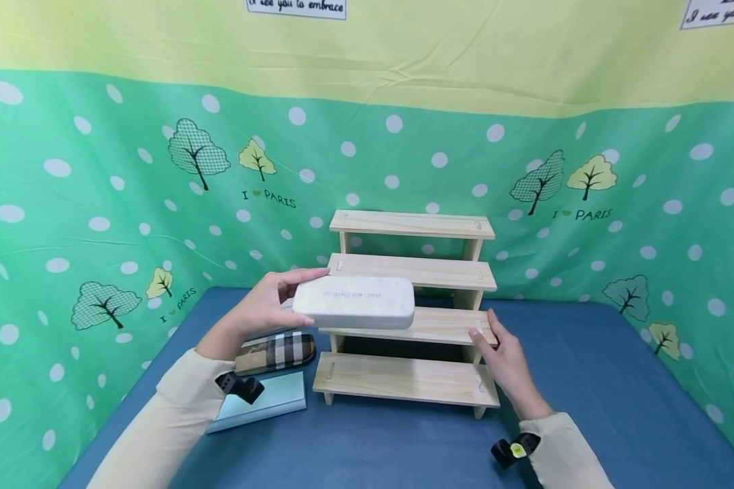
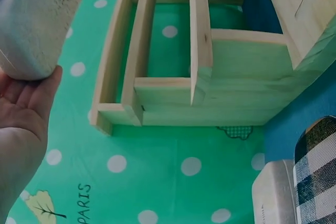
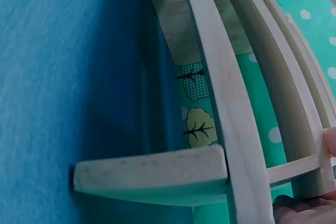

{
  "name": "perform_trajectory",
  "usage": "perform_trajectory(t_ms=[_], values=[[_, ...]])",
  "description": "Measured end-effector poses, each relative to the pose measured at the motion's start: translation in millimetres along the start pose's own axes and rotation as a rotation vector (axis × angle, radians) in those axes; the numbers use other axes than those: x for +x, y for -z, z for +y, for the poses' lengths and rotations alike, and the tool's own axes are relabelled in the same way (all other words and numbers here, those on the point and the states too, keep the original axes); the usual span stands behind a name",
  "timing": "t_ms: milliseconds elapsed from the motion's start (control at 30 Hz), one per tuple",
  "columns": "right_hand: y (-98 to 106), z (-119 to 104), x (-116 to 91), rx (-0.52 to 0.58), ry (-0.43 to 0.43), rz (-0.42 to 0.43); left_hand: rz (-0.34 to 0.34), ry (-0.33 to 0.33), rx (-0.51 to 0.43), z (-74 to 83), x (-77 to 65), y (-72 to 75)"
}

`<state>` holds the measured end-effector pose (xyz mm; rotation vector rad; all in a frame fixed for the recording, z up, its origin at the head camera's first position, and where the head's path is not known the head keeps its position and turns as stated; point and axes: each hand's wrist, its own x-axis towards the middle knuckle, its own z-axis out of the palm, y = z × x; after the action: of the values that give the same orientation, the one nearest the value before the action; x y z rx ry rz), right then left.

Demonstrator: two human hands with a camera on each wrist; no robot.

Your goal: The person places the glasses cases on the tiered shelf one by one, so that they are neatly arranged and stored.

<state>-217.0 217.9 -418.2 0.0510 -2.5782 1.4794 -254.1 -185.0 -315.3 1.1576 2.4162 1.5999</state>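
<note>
Case [image 1: 353, 303], white: frame centre, clamped by one end in my left hand [image 1: 261, 310]; my right hand [image 1: 506, 358] grips the wooden rack [image 1: 431, 327], right of centre. Risk: slackened end-hold could drop the case.

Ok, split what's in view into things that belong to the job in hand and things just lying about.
Part of the job, it seems:
White case, held in the left hand
Wooden shelf stand, gripped at its right side by the right hand

Lying about, in neither hand:
Checked case
Light blue box
Pale case beside the checked one
</note>
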Motion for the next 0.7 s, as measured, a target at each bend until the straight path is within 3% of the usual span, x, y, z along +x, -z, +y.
perform_trajectory(t_ms=[300,467,700], values=[[-0.7,4.0,0.5,-0.049,0.031,0.017,-0.022,-0.116,0.007,-12.7,23.1,1.2],[-0.5,4.7,0.8,-0.053,0.030,0.021,-0.014,-0.096,-0.029,-9.7,42.1,2.7],[-0.9,5.4,1.1,-0.048,0.044,0.020,0.028,-0.037,-0.005,-4.9,68.4,8.5]])
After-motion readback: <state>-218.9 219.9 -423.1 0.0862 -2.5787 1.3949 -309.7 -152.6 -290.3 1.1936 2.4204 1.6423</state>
